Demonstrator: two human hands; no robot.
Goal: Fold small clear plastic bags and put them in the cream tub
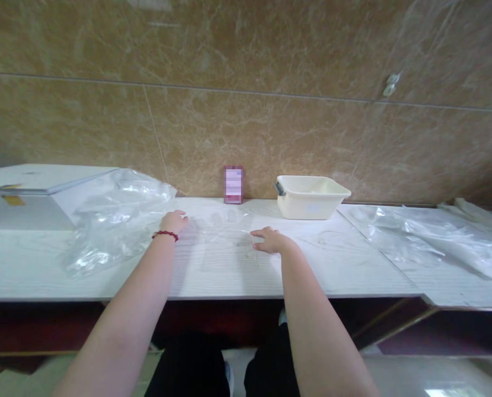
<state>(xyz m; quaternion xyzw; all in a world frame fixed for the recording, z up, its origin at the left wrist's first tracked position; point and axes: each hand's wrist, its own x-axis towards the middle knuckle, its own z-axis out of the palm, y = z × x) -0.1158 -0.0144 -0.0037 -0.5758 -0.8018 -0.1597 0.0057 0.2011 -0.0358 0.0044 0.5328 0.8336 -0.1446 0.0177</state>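
Observation:
Between my hands a thin, clear plastic bag or sheet (229, 256) lies flat on the white wood-grain table (188, 286); its outline is faint. My left hand (174, 221), below a red bracelet (165, 235), rests at the table beside crumpled clear plastic bags (105, 234), fingers stretched to the right. My right hand (268, 241) is low over the right side of the flat plastic, its fingers apart. I cannot tell whether its fingertips touch the plastic. Neither hand appears to grip anything.
A cream plastic bin (312, 204) with a grey handle stands near the wall, right of a propped phone-like device (234, 186) with a blurred screen. At the left is a large white box (22, 207). More clear plastic (432, 234) covers the right. A brown marbled wall (250, 132) rises behind.

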